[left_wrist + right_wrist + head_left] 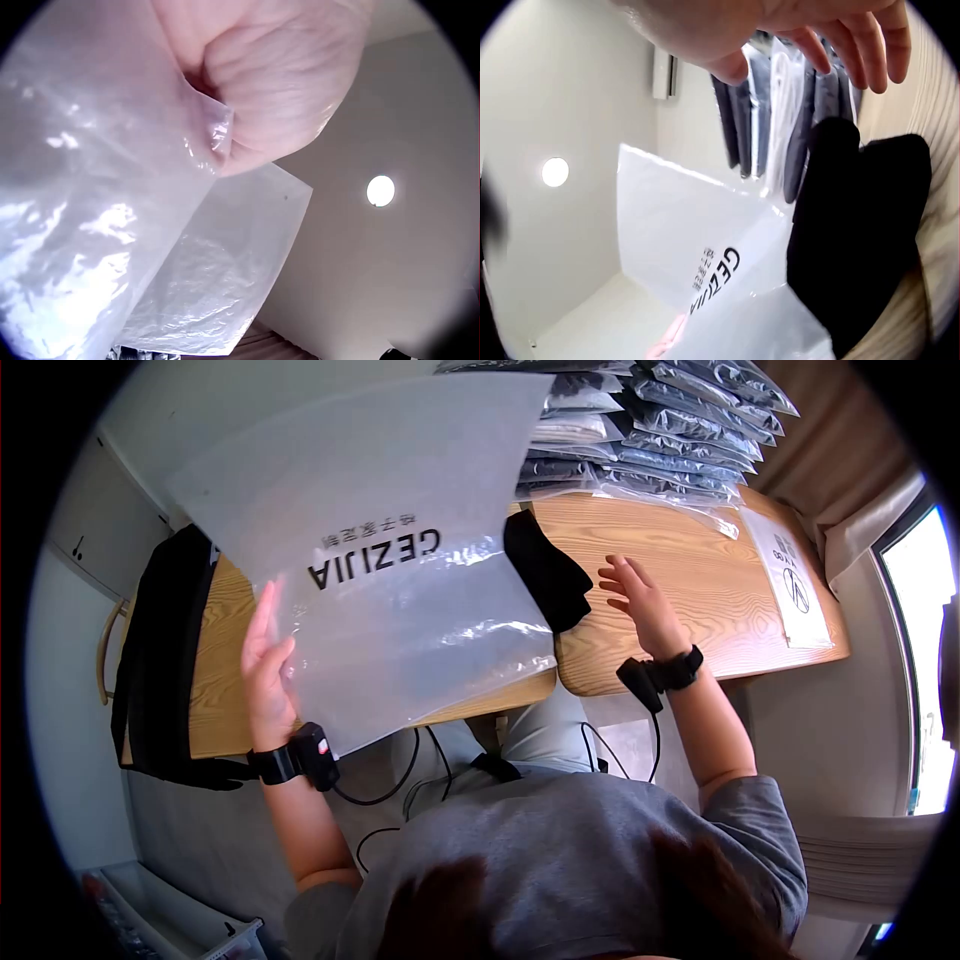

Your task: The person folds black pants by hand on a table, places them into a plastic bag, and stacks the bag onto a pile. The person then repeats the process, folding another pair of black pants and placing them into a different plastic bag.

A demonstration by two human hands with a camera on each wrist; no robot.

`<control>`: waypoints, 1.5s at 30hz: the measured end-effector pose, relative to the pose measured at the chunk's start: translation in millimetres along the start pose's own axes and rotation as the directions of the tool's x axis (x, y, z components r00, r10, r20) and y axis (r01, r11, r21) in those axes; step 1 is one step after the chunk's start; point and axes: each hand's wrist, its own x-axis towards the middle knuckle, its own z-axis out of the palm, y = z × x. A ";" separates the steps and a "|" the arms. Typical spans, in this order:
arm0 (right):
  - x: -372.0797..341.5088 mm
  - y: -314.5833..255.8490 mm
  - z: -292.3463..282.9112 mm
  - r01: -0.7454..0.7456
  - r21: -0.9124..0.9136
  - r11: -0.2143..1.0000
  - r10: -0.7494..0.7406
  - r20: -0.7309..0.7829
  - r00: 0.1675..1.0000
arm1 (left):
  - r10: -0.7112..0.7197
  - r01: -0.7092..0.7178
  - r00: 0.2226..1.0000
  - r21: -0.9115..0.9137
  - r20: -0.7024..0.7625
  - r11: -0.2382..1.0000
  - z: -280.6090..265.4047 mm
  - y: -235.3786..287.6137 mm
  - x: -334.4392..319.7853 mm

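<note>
One GEZIJIA-printed plastic bag (400,630) hung tilted over the surface (730,580) — left grip (268,670) pinched its edge. Right grip (648,610), fingers loosely spread, hovered near one black cloth (545,575) — two stacks of packets (690,440) behind.

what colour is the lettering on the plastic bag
Black; the lettering shows best in the head view.

A brown curtain (835,450) flanks a bright window (928,615).

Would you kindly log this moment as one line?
left hand: holds GEZIJIA plastic bag | right hand: empty, near black fabric | stack of packages: on wooden table
</note>
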 end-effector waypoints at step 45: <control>42.4 24.6 -31.1 -0.331 0.197 0.923 0.229 0.410 0.883 | -0.721 0.243 0.690 0.917 0.066 0.317 -101.6 -29.1 87.4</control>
